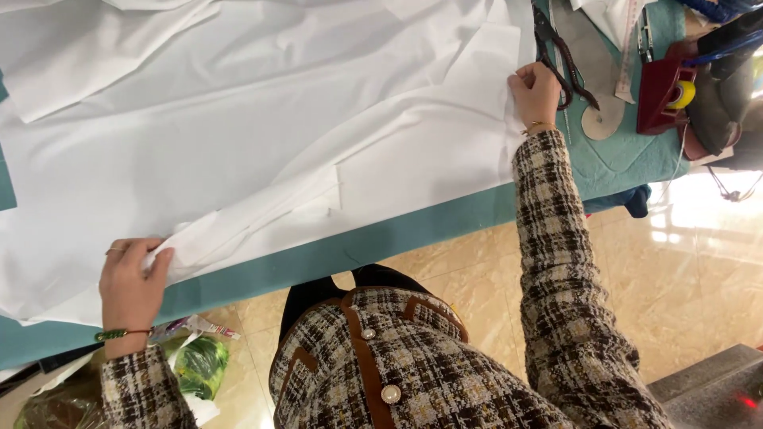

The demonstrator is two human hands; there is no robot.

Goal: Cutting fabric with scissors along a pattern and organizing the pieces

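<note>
White fabric (262, 119) lies spread over the teal table (381, 238), its long axis running between my hands: left hand (131, 278) pinches the near edge, right hand (536, 94) grips the far corner.

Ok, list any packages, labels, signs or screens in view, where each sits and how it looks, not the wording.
Crinkled plastic wrapper with red and white print: under the table edge, below the left hand, lying on a green plastic bag.
Red glowing indicator light: bottom right corner, on a dark grey box; too blurred to tell more.
No signs or screens.
</note>
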